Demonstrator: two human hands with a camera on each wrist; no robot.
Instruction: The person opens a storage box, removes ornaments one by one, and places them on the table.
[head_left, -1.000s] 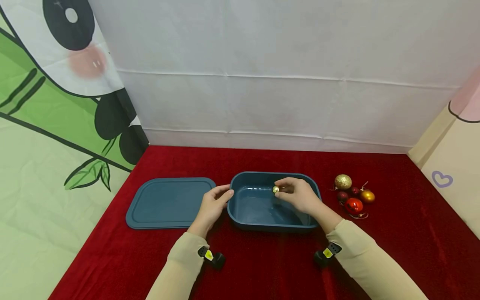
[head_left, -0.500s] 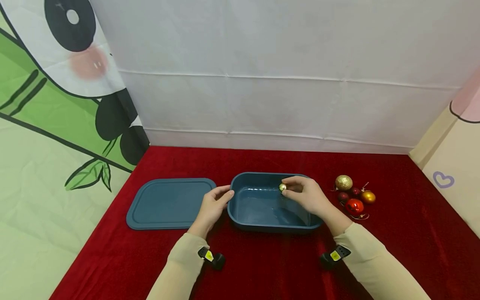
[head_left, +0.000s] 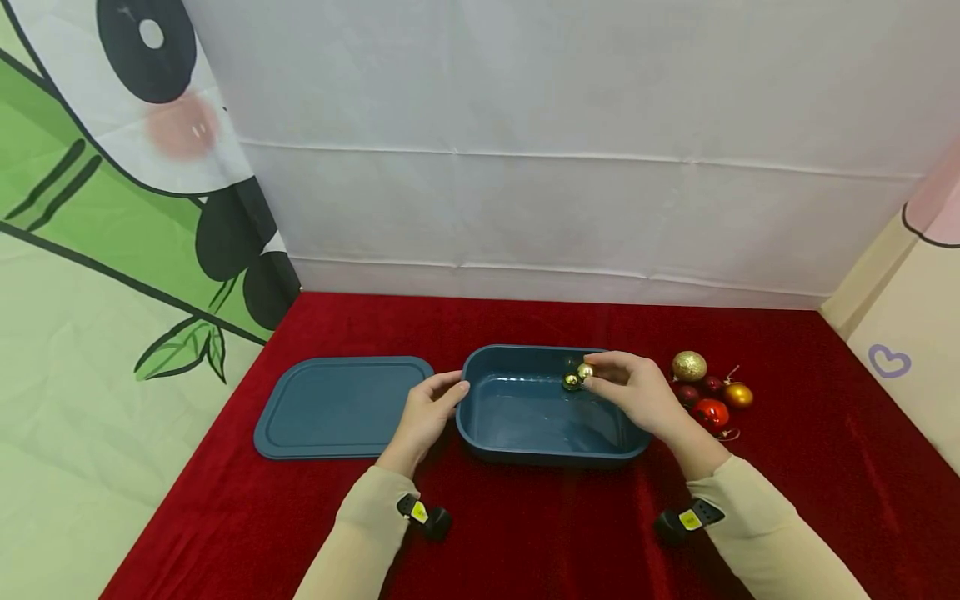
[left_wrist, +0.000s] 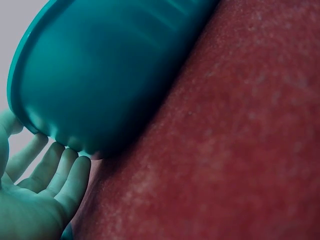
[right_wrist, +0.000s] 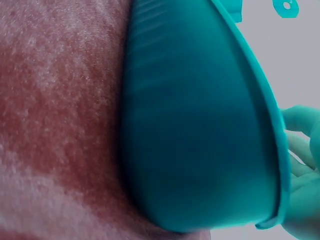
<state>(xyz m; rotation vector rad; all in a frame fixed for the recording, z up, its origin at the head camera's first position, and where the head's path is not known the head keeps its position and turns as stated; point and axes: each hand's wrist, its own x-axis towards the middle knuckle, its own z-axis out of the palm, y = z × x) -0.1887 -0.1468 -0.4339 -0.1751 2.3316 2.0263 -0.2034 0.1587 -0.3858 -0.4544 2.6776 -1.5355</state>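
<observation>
While both hands work at the container, these lines run from the near edge of the cloth toward the back wall.

Near cloth: the red velvet cloth lies bare between the two sleeves, so both forearms have room to draw back toward the person.

Left hand: the left hand rests against the left end of the blue container; in the left wrist view its fingers lie straight and slightly apart under the rim, bracing rather than gripping.

Right hand: the right hand hovers over the container's right half, with thumb and forefinger pinching a small gold bauble.

Second bauble: another small gold ball sits just beside the pinched one, low against the far inner wall; whether the two touch cannot be told.

Slip risk: the pinch is light and the bauble smooth and round, so it would probably drop and roll along the container floor, likely harmlessly, since the walls would catch it.

Tip risk: pressure from the left hand on the rim could slide the container on the velvet.

Left room: the blue lid lies flat just beside the left hand, narrowing that side.

Right room: the cluster of red and gold baubles lies close to the right wrist; a careless sweep outward could scatter them.

Far room: open cloth reaches back to the white backdrop.
</observation>
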